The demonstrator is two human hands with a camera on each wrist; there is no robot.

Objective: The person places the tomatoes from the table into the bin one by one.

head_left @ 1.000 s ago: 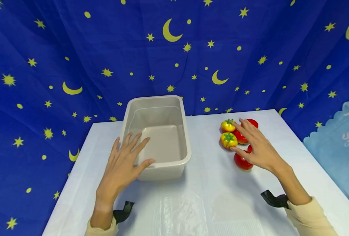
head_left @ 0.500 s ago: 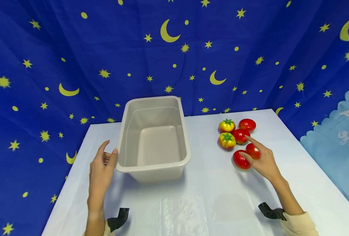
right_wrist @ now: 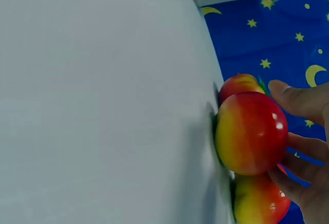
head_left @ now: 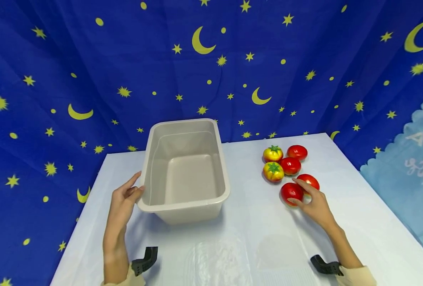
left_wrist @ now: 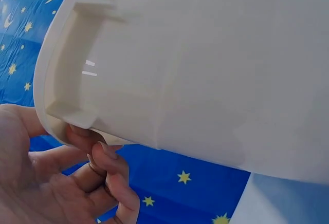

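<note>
A grey plastic bin (head_left: 186, 205) stands left of centre on the table. My left hand (head_left: 122, 202) grips its near left corner; in the left wrist view the fingers (left_wrist: 108, 167) curl under the rim (left_wrist: 43, 75), with the thumb on the outer side. To the right, my right hand (head_left: 316, 204) is at a glossy round red fruit (head_left: 292, 192) with a yellow underside. In the right wrist view its fingers reach behind this fruit (right_wrist: 252, 134), while the thumb (right_wrist: 293, 98) stands a little apart from it.
Beside it lies another red fruit (head_left: 309, 181). Farther back are two more red fruits (head_left: 297, 152) and two yellow ones (head_left: 273, 172) with green star-shaped tops. A blue star-and-moon cloth (head_left: 161, 59) hangs behind the white table (head_left: 247, 222).
My left hand has moved from over the bin to its near left rim and taken hold there. My right hand has come down from over the cluster to the nearest red fruit.
</note>
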